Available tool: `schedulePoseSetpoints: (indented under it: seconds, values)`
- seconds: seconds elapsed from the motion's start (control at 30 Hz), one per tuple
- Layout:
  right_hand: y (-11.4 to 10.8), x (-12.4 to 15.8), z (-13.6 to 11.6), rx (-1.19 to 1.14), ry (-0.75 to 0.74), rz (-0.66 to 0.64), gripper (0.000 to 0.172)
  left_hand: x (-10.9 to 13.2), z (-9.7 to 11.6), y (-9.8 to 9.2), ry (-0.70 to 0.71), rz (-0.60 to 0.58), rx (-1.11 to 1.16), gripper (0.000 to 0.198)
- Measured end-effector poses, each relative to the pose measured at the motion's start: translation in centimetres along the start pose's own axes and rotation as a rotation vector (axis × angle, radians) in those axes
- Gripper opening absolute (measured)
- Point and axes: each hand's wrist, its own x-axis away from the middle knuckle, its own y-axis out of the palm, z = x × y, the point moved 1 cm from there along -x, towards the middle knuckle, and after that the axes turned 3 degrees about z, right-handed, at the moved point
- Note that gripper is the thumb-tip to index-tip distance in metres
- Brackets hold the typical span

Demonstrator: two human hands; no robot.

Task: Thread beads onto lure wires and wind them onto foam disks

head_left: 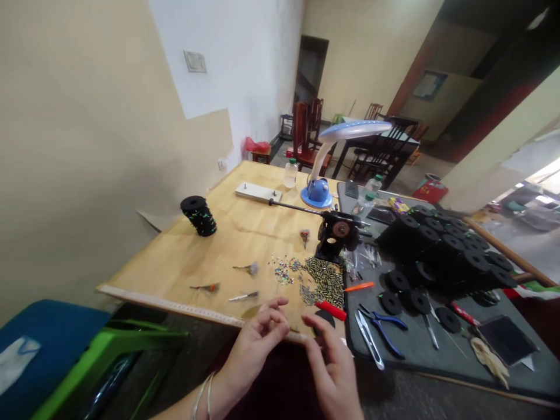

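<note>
My left hand point(262, 335) is over the table's front edge, its fingers curled and its thumb close to the fingertips. Whether something tiny sits in that pinch I cannot make out. Beside it, my right hand point(330, 367) has bent fingers with a gap between thumb and forefinger; nothing shows in it. A black disc point(324, 319) lies just behind the right fingers, partly hidden. Beyond are a red-handled tool point(331, 310), a pile of small dark-and-gold striped pieces point(326, 280) and scattered coloured beads point(284, 271). A black fly-tying-style vise point(335, 233) with a long rod stands behind them.
Small feathery bundles point(251, 268) lie to the left, near a stack of black spools point(199, 216). On the grey mat point(420, 364) are scissors-like snips point(370, 341), blue pliers point(387, 329) and many black foam spools point(437, 245). A blue lamp point(317, 192) stands behind.
</note>
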Motion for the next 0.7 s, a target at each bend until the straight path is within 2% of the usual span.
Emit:
schedulePoseSetpoints:
  seconds: [0.1,0.17,0.4,0.5,0.7]
  values:
    - [3.5,-1.0,-1.8,-0.366,0.178,-0.229,0.031,0.2,-0.1,-0.4,-0.004,0.028,0.067,0.019]
    - [4.9,-1.8,-2.1,-0.461,0.244,-0.314,0.034,0.3,-0.5,-1.1,-0.025,0.071,0.113,0.019]
    - [7.3,-3.4,-1.2,-0.341,0.244,-0.475,0.027,0.4,-2.2,-4.0,-0.056,0.235,0.156,0.022]
    - [8.1,-3.6,-1.1,-0.382,0.289,-0.471,0.027,0.4,-2.3,-4.3,-0.051,0.272,0.197,0.022]
    - [8.1,-4.5,-1.8,-0.471,0.295,-0.214,0.030,-0.2,-1.5,-4.2,-0.134,0.257,0.387,0.022]
